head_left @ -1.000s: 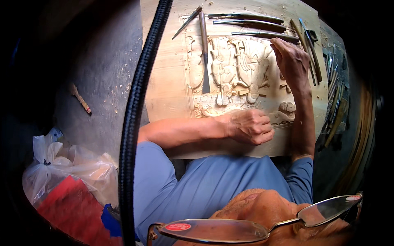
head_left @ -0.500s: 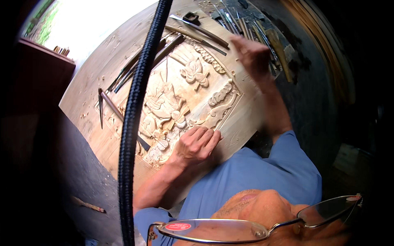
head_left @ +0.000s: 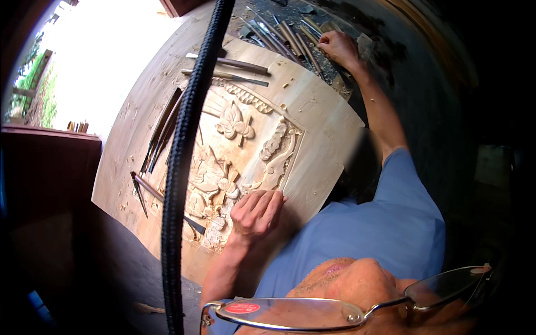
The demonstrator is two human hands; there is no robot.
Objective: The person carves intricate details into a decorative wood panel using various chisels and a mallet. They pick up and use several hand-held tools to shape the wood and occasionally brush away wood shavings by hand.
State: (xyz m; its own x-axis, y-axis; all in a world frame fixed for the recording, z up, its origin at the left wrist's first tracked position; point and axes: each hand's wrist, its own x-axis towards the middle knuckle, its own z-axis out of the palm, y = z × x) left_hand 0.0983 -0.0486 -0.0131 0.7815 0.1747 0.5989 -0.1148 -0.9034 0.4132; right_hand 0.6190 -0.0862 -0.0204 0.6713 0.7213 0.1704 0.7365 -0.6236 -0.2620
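A wooden panel with a carved relief of leaves, scrolls and figures lies before me. My left hand rests on the relief's near edge, fingers curled in; anything inside them is hidden. Stretched out beyond the panel's far right edge, my right hand is closed, thumb against fingers, among a row of carving tools with wooden handles. What it grips, if anything, cannot be made out. On the panel lie a dark-handled chisel, a light-handled chisel and several dark tools.
Toward the panel's left are a pair of dark dividers and a chisel lying over the carving's edge. Wood chips are scattered about. A black braided cable crosses the view. A dark red cabinet stands at the left.
My right hand has moved away from above the panel's right edge to the tools beyond it. The view has shifted, and the left hand stays on the carving.
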